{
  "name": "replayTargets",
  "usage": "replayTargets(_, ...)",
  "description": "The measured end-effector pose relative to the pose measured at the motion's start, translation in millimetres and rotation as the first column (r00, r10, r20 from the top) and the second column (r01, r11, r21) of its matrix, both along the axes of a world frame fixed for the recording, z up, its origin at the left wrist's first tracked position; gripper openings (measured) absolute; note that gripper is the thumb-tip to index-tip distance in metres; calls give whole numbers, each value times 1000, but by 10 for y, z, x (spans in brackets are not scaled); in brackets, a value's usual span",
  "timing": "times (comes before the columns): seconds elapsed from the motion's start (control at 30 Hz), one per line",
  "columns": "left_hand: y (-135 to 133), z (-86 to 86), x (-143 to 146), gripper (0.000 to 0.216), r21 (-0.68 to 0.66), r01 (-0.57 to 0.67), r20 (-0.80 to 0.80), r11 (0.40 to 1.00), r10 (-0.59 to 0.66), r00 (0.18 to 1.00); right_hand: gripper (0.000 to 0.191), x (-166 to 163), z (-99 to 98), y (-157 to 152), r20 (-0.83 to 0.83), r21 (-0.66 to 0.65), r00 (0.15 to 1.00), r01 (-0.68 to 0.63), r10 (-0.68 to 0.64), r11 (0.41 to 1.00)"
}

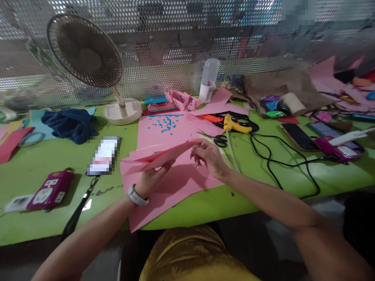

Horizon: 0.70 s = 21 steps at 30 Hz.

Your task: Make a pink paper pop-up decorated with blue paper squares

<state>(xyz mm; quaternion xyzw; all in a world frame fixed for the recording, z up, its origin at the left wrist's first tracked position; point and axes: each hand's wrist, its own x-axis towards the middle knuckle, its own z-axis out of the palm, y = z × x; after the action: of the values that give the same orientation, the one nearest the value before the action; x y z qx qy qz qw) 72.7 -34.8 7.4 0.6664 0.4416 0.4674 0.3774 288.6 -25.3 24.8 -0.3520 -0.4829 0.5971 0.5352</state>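
Note:
A folded pink paper piece [164, 157] is lifted just above a large pink sheet [175, 187] lying on the green table [43, 164]. My left hand [152, 177], with a white watch on the wrist, grips the folded piece from below near its middle. My right hand [208, 157] has its fingers curled at the piece's right tip, pinching its edge. Another pink sheet [164, 130], sprinkled with small blue dots, lies just behind.
Scissors [218, 139] and a yellow glue gun [234, 125] with a black cable lie right of the paper. A phone [104, 155], a purple power strip [51, 191], a blue cloth [70, 124], a desk fan [88, 58] and a white bottle [208, 80] stand around. More phones [299, 136] lie at right.

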Motion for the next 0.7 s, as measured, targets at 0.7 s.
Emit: replayTargets(0.7, 9, 207, -123, 31, 330, 221, -160, 918, -177, 971, 28, 10, 9, 25, 16, -121, 999, -39, 41, 992)
